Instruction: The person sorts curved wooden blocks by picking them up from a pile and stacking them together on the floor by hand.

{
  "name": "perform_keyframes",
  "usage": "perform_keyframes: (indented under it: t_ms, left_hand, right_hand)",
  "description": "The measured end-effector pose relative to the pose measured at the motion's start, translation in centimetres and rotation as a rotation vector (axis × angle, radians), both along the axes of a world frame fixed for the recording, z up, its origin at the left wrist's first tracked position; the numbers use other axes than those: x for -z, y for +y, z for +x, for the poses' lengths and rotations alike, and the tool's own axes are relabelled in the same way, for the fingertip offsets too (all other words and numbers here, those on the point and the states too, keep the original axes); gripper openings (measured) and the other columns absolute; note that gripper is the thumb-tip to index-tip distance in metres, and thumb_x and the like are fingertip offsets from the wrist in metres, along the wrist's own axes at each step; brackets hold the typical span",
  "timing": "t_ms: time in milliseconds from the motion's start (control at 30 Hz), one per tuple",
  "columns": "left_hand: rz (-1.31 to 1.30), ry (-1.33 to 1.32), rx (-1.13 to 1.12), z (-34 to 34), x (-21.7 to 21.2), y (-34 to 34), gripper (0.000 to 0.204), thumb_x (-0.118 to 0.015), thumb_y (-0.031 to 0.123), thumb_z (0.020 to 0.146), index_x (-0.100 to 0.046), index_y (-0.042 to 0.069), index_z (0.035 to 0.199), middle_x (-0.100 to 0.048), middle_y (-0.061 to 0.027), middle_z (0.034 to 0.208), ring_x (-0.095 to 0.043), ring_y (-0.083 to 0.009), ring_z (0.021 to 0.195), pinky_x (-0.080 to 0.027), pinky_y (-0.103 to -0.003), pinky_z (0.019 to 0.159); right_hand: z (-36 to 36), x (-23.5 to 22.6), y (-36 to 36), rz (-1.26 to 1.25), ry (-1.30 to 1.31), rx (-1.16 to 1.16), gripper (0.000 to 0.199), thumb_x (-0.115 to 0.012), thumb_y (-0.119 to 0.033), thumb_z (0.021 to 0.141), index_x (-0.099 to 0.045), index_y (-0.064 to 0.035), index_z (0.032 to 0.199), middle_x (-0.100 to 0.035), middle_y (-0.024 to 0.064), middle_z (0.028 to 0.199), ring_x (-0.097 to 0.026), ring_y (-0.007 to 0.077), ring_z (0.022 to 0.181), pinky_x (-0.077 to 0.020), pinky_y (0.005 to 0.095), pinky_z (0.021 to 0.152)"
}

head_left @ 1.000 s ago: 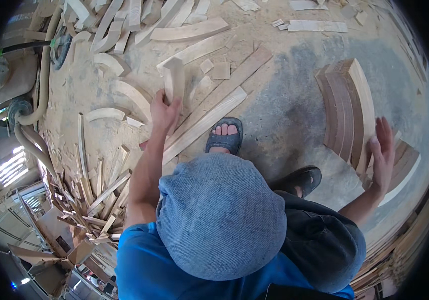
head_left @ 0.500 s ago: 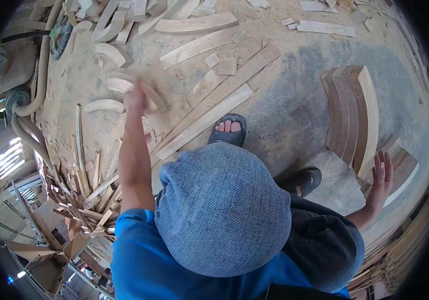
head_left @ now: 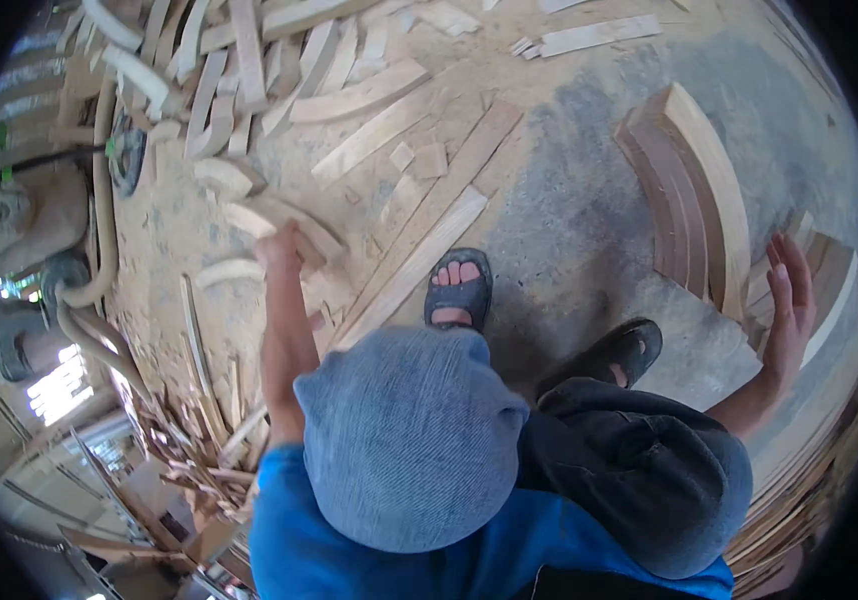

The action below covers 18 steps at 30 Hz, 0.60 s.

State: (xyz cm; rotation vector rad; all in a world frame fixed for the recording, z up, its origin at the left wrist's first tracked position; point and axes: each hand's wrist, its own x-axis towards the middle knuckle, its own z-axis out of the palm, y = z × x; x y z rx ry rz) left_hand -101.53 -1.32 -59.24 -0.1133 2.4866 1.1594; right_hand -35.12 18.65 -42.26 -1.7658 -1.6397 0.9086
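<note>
At the left, my left hand is closed on a curved wooden piece lying on the dusty floor; its fingertips are partly hidden. Two more curved pieces lie close by: one beyond it and a paler one to its left. On the right, my right hand is open, fingers stretched out and the palm turned inward. It is beside a second group of curved pieces; whether it touches them I cannot tell. A stack of matching curved pieces, brown and pale, stands just beyond that hand.
Long flat boards lie slanting in front of my sandalled feet. Many offcuts cover the far left floor. A hose and thin sticks are at the left; long strips lie at the lower right. A denim cap hides the lower middle.
The whole view has shifted a little. My left hand, blurred before with the curved piece, has moved slightly right and nearer and is steadier now. The right hand stays open by the stacks.
</note>
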Motion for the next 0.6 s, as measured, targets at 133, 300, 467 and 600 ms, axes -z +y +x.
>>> perform_keyframes:
  t_ms: [133, 300, 467, 600]
  left_hand:
    - [0.406, -0.099, 0.245, 9.3, -5.4, 5.0, 0.043, -0.069, -0.002, 0.078, -0.053, -0.003, 0.118, -0.064, -0.0111, 0.103, -0.065, -0.0217, 0.083, -0.055, -0.034, 0.071]
    - [0.694, -0.475, 0.659, 16.2, -10.7, 9.8, 0.047, -0.066, -0.001, 0.076, -0.050, -0.002, 0.121, -0.063, -0.0097, 0.103, -0.065, -0.0197, 0.089, -0.056, -0.035, 0.078]
    - [0.734, -0.646, 0.932, 25.6, -12.9, 14.0, 0.073, -0.075, 0.002, 0.068, -0.043, -0.003, 0.134, -0.058, -0.0132, 0.120, -0.062, -0.0247, 0.107, -0.052, -0.036, 0.090]
    - [0.793, -0.719, 1.122, 28.2, -14.0, 15.1, 0.076, -0.080, 0.004, 0.067, -0.044, -0.002, 0.133, -0.059, -0.0123, 0.119, -0.061, -0.0216, 0.107, -0.051, -0.035, 0.089]
  right_hand:
    - [-1.6, -2.7, -0.2, 0.110, -0.045, -0.074, 0.048, -0.064, -0.022, 0.091, -0.054, -0.0049, 0.135, -0.055, 0.0133, 0.137, -0.048, 0.0283, 0.131, -0.0329, 0.0414, 0.113]
    - [-14.6, -1.9, 0.3, 0.121, 0.168, -0.449, 0.053, -0.069, -0.033, 0.087, -0.057, 0.0001, 0.126, -0.063, 0.0200, 0.121, -0.061, 0.0298, 0.111, -0.0480, 0.0376, 0.095]
    - [-21.2, 1.2, -1.4, -0.047, 0.266, -0.540, 0.072, -0.065, -0.040, 0.090, -0.040, 0.0092, 0.136, -0.054, 0.0259, 0.125, -0.055, 0.0354, 0.115, -0.0419, 0.0408, 0.103]
    - [-20.6, 1.9, -1.8, -0.162, 0.668, -0.448, 0.081, -0.051, -0.052, 0.094, -0.033, 0.0190, 0.130, -0.045, 0.0398, 0.128, -0.049, 0.0409, 0.124, -0.0404, 0.0426, 0.103]
